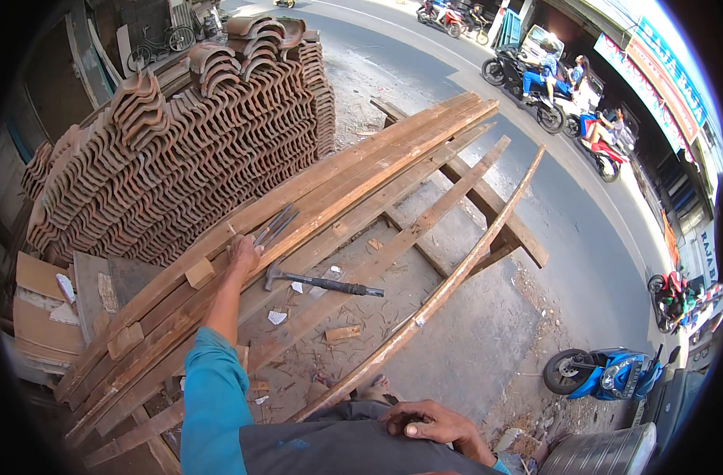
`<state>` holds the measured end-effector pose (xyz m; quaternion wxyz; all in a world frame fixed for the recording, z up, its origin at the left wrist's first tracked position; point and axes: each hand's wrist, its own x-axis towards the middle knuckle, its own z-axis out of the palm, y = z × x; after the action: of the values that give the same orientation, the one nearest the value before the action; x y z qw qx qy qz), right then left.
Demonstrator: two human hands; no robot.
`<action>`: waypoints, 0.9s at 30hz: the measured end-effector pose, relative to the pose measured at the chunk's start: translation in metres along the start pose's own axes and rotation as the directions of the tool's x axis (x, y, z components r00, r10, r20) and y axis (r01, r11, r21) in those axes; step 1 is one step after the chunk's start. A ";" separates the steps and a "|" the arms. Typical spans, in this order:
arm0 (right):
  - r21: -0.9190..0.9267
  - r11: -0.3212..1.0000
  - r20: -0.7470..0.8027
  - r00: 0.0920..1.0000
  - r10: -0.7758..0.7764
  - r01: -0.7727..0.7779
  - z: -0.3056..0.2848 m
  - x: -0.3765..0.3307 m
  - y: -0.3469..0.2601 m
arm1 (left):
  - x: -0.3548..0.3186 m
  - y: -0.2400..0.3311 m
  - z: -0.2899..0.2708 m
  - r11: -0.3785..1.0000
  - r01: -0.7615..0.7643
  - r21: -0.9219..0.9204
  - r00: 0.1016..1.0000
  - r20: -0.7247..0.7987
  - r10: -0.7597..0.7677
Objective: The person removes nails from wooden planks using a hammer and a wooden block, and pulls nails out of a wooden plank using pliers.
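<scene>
My right hand rests flat on my knee, fingers loose and holding nothing. Farther out, my left hand lies on the stacked wooden planks with its fingers closed around a bundle of long nails — their points fan out past my fingertips. Just right of those fingers a hammer lies on a plank, and beyond them rises the pile of clay roof tiles.

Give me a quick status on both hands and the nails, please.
Left hand out on the planks, closed on loose nails. Right hand resting on the thigh, holding nothing. Hammer lying just right of the left hand, untouched.
</scene>
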<state>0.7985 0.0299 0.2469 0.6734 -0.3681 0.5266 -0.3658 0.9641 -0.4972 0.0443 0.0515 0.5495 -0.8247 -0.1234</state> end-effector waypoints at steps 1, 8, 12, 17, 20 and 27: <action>-0.010 1.000 0.017 1.000 -0.010 0.010 0.001 0.001 0.000 | 0.003 -0.002 -0.004 1.000 0.014 0.004 1.000 -0.017 -0.014; -0.039 0.992 0.227 0.968 -0.110 0.122 -0.026 -0.018 0.036 | -0.040 0.017 -0.036 0.468 0.389 -0.794 0.886 0.462 0.048; -0.125 0.973 0.120 0.977 -0.177 0.192 -0.024 -0.031 0.015 | -0.100 0.068 -0.052 0.336 0.325 -0.884 0.884 0.410 0.223; -0.173 0.953 0.216 0.954 -0.209 0.248 -0.060 -0.051 0.017 | -0.195 0.156 -0.084 0.395 0.272 -0.877 0.842 0.416 0.343; -0.218 0.963 -0.029 0.985 -0.171 0.161 -0.074 -0.080 0.003 | -0.252 0.195 -0.086 0.457 0.294 -0.840 0.751 0.499 0.433; -0.982 0.186 -0.113 0.803 -0.585 -0.002 -0.117 -0.063 0.066 | -0.320 0.270 -0.039 0.628 0.299 -0.718 0.280 0.695 0.662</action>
<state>0.6796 0.1022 0.1963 0.0688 -0.6935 0.6963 -0.1717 0.8568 -0.1103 0.1684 -0.2055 0.1749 -0.6186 -0.7379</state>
